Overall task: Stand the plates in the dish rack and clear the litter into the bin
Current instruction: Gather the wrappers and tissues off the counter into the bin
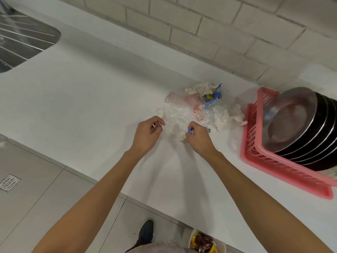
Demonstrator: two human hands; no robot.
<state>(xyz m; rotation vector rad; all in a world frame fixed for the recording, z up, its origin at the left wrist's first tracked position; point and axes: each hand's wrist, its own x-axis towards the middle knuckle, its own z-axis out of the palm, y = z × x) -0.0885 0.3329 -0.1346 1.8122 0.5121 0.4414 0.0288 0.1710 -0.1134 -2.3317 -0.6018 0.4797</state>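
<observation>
Several steel plates [299, 123] stand on edge in the pink dish rack [259, 157] at the right. A heap of litter [197, 108] lies on the white counter: clear plastic film, crumpled tissues, a blue and yellow wrapper. My left hand [148, 135] sits at the heap's left edge with fingers curled round a small scrap. At the near edge of the heap, my right hand [198, 138] pinches a small blue wrapper piece, a tissue ball beside it. The bin [206, 242] stands on the floor below the counter edge, holding wrappers.
The white counter [91, 106] runs along a white brick wall [218, 24]. A steel sink drainer [21, 39] is at the far left. A floor drain [9, 182] and my dark shoe [145, 232] show on the grey tiled floor.
</observation>
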